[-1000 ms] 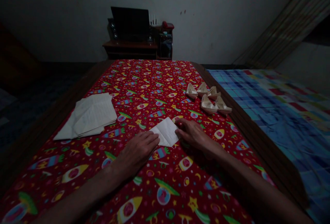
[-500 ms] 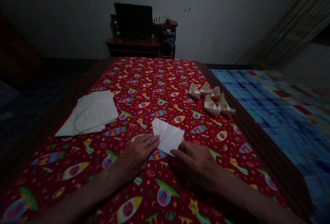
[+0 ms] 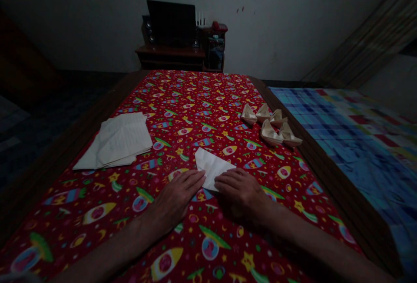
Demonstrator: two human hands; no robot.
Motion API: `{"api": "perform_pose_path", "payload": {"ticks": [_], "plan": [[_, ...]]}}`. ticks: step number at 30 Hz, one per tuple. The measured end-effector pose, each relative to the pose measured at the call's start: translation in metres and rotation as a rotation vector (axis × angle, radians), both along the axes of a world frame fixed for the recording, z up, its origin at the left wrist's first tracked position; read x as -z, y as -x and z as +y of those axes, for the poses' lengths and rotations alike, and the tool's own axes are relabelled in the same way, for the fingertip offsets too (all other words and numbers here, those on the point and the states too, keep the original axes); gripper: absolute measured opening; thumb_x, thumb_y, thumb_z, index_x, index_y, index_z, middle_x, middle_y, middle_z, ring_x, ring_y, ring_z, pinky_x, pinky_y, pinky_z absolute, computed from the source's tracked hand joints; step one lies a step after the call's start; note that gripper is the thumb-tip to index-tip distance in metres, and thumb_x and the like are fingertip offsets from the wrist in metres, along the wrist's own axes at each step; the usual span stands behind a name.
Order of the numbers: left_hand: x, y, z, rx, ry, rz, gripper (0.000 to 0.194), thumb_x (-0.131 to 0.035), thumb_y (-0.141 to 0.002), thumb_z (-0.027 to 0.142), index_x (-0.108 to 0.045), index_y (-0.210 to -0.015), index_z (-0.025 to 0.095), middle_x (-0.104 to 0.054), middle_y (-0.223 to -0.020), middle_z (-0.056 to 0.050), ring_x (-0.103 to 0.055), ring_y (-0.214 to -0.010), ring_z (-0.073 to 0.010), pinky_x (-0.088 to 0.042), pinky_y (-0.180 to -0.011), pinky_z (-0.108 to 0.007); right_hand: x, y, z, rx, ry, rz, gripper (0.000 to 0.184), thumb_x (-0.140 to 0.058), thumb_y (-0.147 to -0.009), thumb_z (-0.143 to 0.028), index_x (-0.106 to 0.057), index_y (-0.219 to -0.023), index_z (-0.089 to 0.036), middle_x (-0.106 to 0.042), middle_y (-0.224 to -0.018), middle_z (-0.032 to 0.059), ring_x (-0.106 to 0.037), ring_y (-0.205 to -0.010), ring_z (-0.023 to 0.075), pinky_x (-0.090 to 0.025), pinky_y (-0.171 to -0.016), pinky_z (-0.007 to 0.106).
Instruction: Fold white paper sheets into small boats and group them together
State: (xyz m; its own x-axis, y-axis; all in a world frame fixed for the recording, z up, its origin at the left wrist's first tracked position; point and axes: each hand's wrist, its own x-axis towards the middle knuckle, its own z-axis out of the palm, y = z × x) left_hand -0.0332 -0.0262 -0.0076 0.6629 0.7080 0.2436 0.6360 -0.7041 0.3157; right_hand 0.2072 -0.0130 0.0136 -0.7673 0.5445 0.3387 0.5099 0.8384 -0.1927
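Observation:
A folded white sheet of paper (image 3: 213, 166) lies on the red patterned cloth in front of me, one corner pointing up and left. My left hand (image 3: 179, 194) rests flat at its lower left edge, fingers stretched out and fingertips touching the paper. Over the right part of the sheet, my right hand (image 3: 243, 192) has its fingers bent and pressed down on the paper edge; its thumb is hidden. Farther right stands a group of several folded paper boats (image 3: 272, 133). To the left lies a stack of loose paper sheets (image 3: 122, 139).
The red cloth (image 3: 198, 105) covers a long table with a dark brown border (image 3: 325, 179). Beyond its far end, a dark monitor (image 3: 171, 22) stands on a small desk (image 3: 169, 53) against the wall. At right is a blue checked surface (image 3: 312, 122).
My right hand has moved slightly up and left over the paper, its fingers now covering the right corner. My left hand stays at the left edge. The whole view has shifted slightly.

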Motion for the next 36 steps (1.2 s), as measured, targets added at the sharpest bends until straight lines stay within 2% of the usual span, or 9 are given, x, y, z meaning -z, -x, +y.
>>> {"api": "perform_pose_path", "payload": {"ticks": [3, 5, 7, 10, 19, 26, 30, 33, 36], "plan": [[0.0, 0.0, 0.0, 0.005, -0.004, -0.008, 0.065, -0.038, -0.073, -0.007, -0.041, -0.133, 0.017, -0.05, -0.133, -0.011, -0.041, -0.123, -0.024, -0.04, -0.099, -0.053, 0.0, -0.002, 0.017, -0.003, 0.25, 0.121, 0.021, -0.045, -0.093, -0.026, -0.065, -0.092, -0.019, -0.069, -0.091, 0.005, -0.061, -0.084, 0.0157, -0.046, -0.076, 0.029], [-0.001, -0.001, 0.0, 0.01, -0.017, -0.008, 0.063, -0.039, -0.073, -0.006, -0.044, -0.131, 0.015, -0.051, -0.132, -0.012, -0.041, -0.122, -0.0248, -0.041, -0.098, -0.053, 0.001, -0.002, 0.027, 0.07, 0.431, 0.184, 0.023, -0.048, -0.092, -0.03, -0.066, -0.086, -0.018, -0.068, -0.079, 0.003, -0.061, -0.07, 0.0124, -0.044, -0.064, 0.022], [-0.003, -0.002, 0.0, 0.023, -0.029, 0.002, 0.06, -0.039, -0.073, -0.006, -0.045, -0.129, 0.013, -0.051, -0.131, -0.013, -0.041, -0.122, -0.0254, -0.043, -0.097, -0.051, 0.002, 0.001, 0.034, 0.177, 0.503, 0.194, 0.024, -0.051, -0.09, -0.032, -0.066, -0.08, -0.017, -0.065, -0.07, 0.0016, -0.057, -0.06, 0.0104, -0.039, -0.054, 0.019], [-0.007, -0.002, -0.001, 0.035, -0.046, 0.008, 0.057, -0.039, -0.074, -0.005, -0.047, -0.128, 0.012, -0.052, -0.131, -0.012, -0.042, -0.122, -0.0245, -0.045, -0.098, -0.047, 0.005, 0.008, 0.039, 0.272, 0.428, 0.15, 0.024, -0.053, -0.088, -0.032, -0.065, -0.075, -0.016, -0.062, -0.066, 0.0014, -0.053, -0.056, 0.0102, -0.034, -0.052, 0.02], [-0.003, -0.001, -0.004, 0.038, -0.033, -0.04, 0.064, -0.037, -0.073, -0.007, -0.04, -0.133, 0.015, -0.05, -0.132, -0.011, -0.04, -0.125, -0.023, -0.045, -0.099, -0.043, 0.014, 0.016, 0.038, 0.351, 0.284, 0.137, 0.027, -0.051, -0.089, -0.036, -0.06, -0.072, -0.017, -0.059, -0.067, 0.0025, -0.051, -0.06, 0.0121, -0.034, -0.057, 0.022], [-0.008, -0.004, -0.003, 0.05, -0.034, 0.044, 0.063, -0.038, -0.074, -0.006, -0.04, -0.134, 0.015, -0.049, -0.134, -0.01, -0.041, -0.124, -0.0235, -0.044, -0.1, -0.043, 0.018, 0.017, 0.035, 0.364, 0.231, 0.132, 0.027, -0.049, -0.089, -0.036, -0.057, -0.071, -0.017, -0.056, -0.067, 0.0018, -0.049, -0.061, 0.0125, -0.034, -0.058, 0.023], [-0.009, -0.005, -0.002, 0.068, -0.046, 0.089, 0.064, -0.037, -0.072, -0.006, -0.039, -0.133, 0.013, -0.05, -0.134, -0.009, -0.043, -0.121, -0.0242, -0.046, -0.098, -0.042, 0.015, 0.017, 0.036, 0.398, 0.209, 0.104, 0.023, -0.051, -0.089, -0.035, -0.058, -0.075, -0.017, -0.058, -0.07, 0.0027, -0.051, -0.064, 0.0137, -0.036, -0.059, 0.024], [-0.012, -0.006, -0.003, 0.064, -0.066, 0.129, 0.062, -0.036, -0.072, -0.007, -0.042, -0.131, 0.01, -0.051, -0.134, -0.009, -0.044, -0.12, -0.025, -0.046, -0.098, -0.041, 0.013, 0.018, 0.035, 0.445, 0.116, 0.089, 0.021, -0.052, -0.088, -0.034, -0.059, -0.078, -0.017, -0.06, -0.076, 0.0061, -0.054, -0.07, 0.0167, -0.04, -0.061, 0.027], [-0.016, -0.007, -0.004, 0.058, -0.067, 0.157, 0.059, -0.036, -0.073, -0.006, -0.044, -0.129, 0.01, -0.051, -0.133, -0.008, -0.045, -0.121, -0.0245, -0.046, -0.098, -0.04, 0.012, 0.019, 0.026, 0.347, -0.028, 0.097, 0.02, -0.045, -0.091, -0.025, -0.062, -0.086, -0.016, -0.064, -0.09, 0.0112, -0.056, -0.083, 0.0207, -0.046, -0.071, 0.033]]}}
